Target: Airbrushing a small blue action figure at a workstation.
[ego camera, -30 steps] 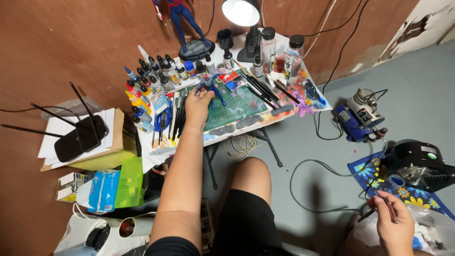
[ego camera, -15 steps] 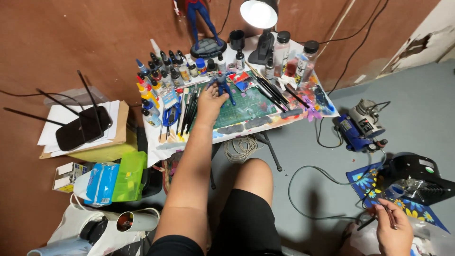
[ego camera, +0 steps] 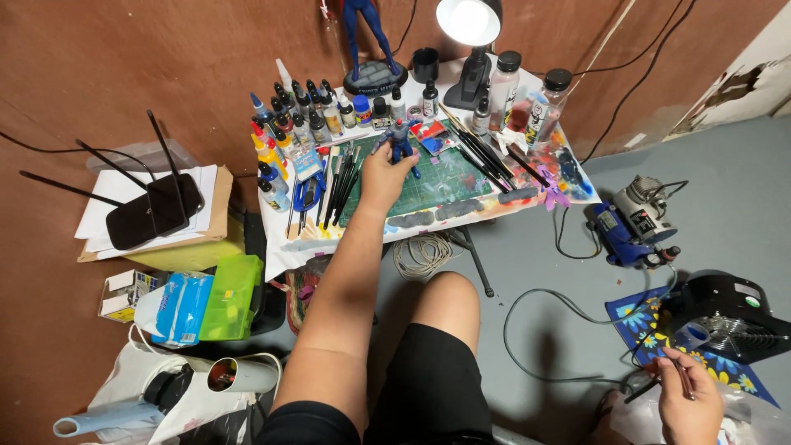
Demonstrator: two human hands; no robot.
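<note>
My left hand (ego camera: 383, 171) reaches over a small white table (ego camera: 527, 202) and grips a little blue figurine (ego camera: 401, 138) above a green cutting mat (ego camera: 449, 183). Rows of small paint bottles (ego camera: 292, 115) stand just left of and behind that hand, and dark brushes (ego camera: 339, 183) lie beside it. My right hand (ego camera: 690, 402) is low at the right, near the floor, closed on a thin brush (ego camera: 659, 375) over a blue flowered cloth (ego camera: 638, 317). My bare knee (ego camera: 445, 301) is between the two arms.
A lit desk lamp (ego camera: 471, 33), a tall blue statue (ego camera: 367, 41) and jars (ego camera: 527, 95) stand at the table's back. A blue compressor (ego camera: 630, 227) and black fan (ego camera: 725, 317) sit right. A router (ego camera: 152, 206), green box (ego camera: 231, 297) and tissue pack (ego camera: 177, 305) lie left.
The view has shifted so the table sits further right and lower in frame. My left hand stays on the figurine; my right hand has stayed low with the brush.
</note>
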